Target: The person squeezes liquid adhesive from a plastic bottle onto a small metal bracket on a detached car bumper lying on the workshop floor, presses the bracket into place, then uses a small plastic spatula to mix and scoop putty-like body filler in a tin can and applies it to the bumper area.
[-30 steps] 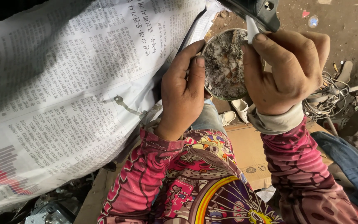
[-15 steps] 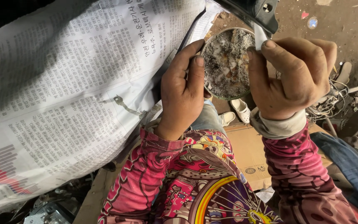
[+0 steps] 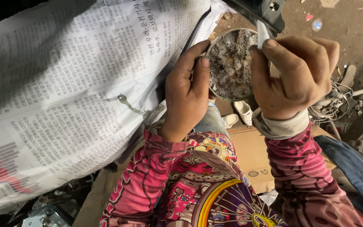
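A large sheet of printed newspaper (image 3: 64, 92) covers the left side, with a small bent metal clip (image 3: 124, 101) lying on it. A flat piece of brown cardboard (image 3: 253, 155) lies on the ground, a pair of white shoes (image 3: 238, 115) at its upper edge. A tangle of pale wires (image 3: 332, 105) lies on the dirt at right, near blue denim cloth (image 3: 353, 168).
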